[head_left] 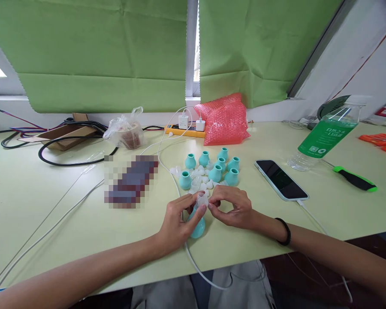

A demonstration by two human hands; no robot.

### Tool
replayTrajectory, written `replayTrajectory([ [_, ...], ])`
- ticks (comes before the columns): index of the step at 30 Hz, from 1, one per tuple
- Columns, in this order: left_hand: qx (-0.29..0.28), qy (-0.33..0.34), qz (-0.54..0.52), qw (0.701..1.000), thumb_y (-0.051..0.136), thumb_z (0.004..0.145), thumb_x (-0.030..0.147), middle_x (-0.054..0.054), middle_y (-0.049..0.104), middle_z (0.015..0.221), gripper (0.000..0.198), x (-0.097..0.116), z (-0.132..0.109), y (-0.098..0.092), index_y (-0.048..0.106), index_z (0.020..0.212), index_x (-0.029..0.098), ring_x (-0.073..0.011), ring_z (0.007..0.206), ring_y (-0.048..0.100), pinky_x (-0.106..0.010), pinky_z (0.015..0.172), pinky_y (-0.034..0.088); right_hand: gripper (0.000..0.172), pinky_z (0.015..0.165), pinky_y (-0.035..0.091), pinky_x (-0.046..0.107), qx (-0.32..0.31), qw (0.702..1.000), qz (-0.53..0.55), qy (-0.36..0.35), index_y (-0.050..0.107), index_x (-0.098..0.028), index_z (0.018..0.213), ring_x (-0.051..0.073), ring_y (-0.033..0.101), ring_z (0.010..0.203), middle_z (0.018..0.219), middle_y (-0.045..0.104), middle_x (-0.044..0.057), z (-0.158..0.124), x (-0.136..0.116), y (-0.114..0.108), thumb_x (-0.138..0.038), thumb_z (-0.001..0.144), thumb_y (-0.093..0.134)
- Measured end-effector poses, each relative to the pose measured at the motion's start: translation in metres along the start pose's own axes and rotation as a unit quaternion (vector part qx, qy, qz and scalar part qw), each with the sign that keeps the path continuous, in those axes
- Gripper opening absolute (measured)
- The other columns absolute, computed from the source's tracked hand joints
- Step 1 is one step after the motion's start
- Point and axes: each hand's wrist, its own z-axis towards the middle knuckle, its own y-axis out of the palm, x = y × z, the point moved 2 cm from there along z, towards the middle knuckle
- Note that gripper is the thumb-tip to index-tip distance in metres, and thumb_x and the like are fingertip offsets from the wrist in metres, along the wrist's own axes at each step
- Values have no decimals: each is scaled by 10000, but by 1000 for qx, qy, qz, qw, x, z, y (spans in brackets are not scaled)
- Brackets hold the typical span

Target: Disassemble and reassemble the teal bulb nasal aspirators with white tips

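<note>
Turquoise bulb (198,229) sits in the curled left hand (179,219).

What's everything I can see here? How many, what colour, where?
Bulb-shaped pieces: nine, teal, eight grouped centrally, one nearer
Plastic bits: several, translucent, centre, one held
Power strip: one, orange, back
Chargers: two, white, on strip
Bubble wrap: number unclear, pink, back
Bottle: one, clear, green label, right
Phone: one, black screen, right
Screwdriver: one, black and green, right
Pixelated item: one, dark and red, left
Plastic bag: one, clear, back left
Box: one, brown, back left
Cables: several, mostly black or white, throughout
Blinds: two, green, back
Orange items: number unclear, right edge
Table: one, pale yellow, beneath
Wristband: one, black, right wrist
Left hand: one, bare, centre, holding plastic bit
Right hand: one, bare, centre
</note>
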Motion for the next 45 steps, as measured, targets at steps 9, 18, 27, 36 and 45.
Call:
replayTrajectory([
  [9, 10, -47, -42, 998, 464, 786, 321, -41, 600, 737, 318, -5, 0, 1, 598, 988, 116, -136, 666, 527, -227, 604, 454, 162, 510, 449, 237, 22, 1000, 21, 7, 564, -183, 749, 93, 499, 528, 578, 545, -10, -1, 0, 1, -57, 649, 575],
  [18, 9, -75, -92, 993, 487, 776, 322, -38, 624, 746, 315, -10, -2, 2, 580, 1002, 123, -140, 672, 559, -254, 624, 499, 156, 523, 473, 275, 33, 997, 69, 9, 633, -192, 741, 118, 546, 571, 639, 607, 21, 0, 2, 2, -66, 652, 610],
  [27, 23, 20, -60, 998, 523, 760, 238, -34, 651, 853, 227, -4, -7, 1, 555, 971, 161, -127, 669, 610, -236, 654, 518, 229, 550, 481, 290, 25, 997, 70, -12, 619, -188, 827, 130, 557, 605, 650, 597, 26, 3, -11, -4, -46, 647, 617],
  [36, 23, -2, -97, 995, 509, 768, 253, -37, 601, 846, 145, -3, -4, 1, 515, 886, 169, -138, 772, 565, -272, 713, 482, 283, 557, 495, 275, 31, 991, 111, 66, 609, -212, 928, 130, 563, 645, 745, 604, 32, 0, -4, 0, -112, 663, 615],
  [45, 42, -95, -123, 987, 575, 699, 327, 66, 417, 506, 246, -8, -1, 2, 391, 643, 173, -68, 470, 401, -187, 458, 342, 225, 572, 514, 254, -89, 918, 282, 264, 644, -186, 896, 125, 582, 666, 773, 629, 46, -5, 7, 9, -182, 672, 624],
])
